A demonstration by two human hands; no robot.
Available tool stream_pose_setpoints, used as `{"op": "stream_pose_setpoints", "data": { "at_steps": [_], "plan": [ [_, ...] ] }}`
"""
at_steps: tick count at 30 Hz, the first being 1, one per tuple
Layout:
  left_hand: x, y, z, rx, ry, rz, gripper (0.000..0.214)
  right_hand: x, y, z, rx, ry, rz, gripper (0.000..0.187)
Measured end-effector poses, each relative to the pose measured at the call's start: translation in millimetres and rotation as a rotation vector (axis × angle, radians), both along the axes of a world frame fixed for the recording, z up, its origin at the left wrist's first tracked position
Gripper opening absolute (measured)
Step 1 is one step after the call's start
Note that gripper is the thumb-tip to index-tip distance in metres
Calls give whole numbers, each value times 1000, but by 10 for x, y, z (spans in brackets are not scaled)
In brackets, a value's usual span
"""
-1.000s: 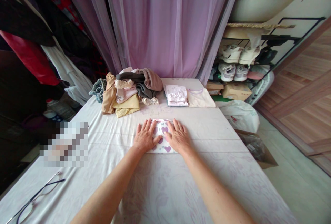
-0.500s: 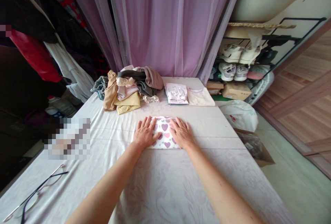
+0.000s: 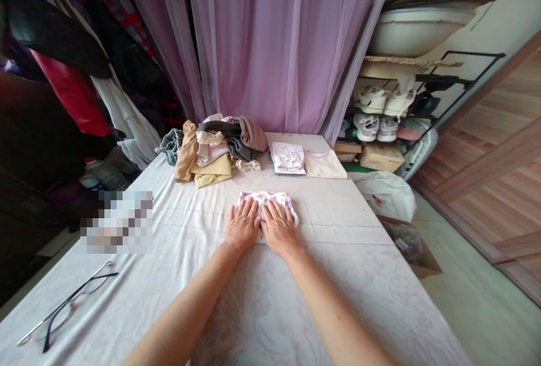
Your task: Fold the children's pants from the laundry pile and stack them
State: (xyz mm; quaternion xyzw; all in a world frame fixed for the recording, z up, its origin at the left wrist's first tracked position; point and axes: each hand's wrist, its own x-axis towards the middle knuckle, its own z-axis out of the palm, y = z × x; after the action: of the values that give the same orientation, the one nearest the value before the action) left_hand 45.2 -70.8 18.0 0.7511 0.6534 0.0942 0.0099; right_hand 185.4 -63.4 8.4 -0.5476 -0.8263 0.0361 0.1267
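White cloth (image 3: 267, 197) printed with purple hearts lies folded on the pale sheet (image 3: 338, 214), its long side running left to right. The left hand (image 3: 242, 225) and right hand (image 3: 276, 229) press flat on it side by side, equally near, fingers pointing away, palms open, clutching nothing.

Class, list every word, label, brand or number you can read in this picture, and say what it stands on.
No text can be read.
Cardboard box: any print is too small to read.
White bag: any marking is too blurred to read.
Heart-print cloth under the left hand and right hand: hearts only, no lettering visible.
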Motion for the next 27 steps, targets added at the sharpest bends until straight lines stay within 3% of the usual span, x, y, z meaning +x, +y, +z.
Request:
{"op": "stream_pose_setpoints", "data": {
  "at_steps": [4,17,22,25,27],
  "plan": [
    [-27,9,-87,-30,-1,6,53,56,30,-6,-20,-43,0,51],
    [-184,0,-67,-24,-57,25,69,297,47,-36,20,32,-82,51],
    [-370,9,-106,51,-321,-1,50,434,55,-104,158,329,-76,39],
    [-515,-36,-108,84,-467,-90,34,562,-11,-124,179,490,-24,29],
    [-600,-94,-101,53,-461,-176,28,640,-92,-133,176,519,45,21]
  ]
}}
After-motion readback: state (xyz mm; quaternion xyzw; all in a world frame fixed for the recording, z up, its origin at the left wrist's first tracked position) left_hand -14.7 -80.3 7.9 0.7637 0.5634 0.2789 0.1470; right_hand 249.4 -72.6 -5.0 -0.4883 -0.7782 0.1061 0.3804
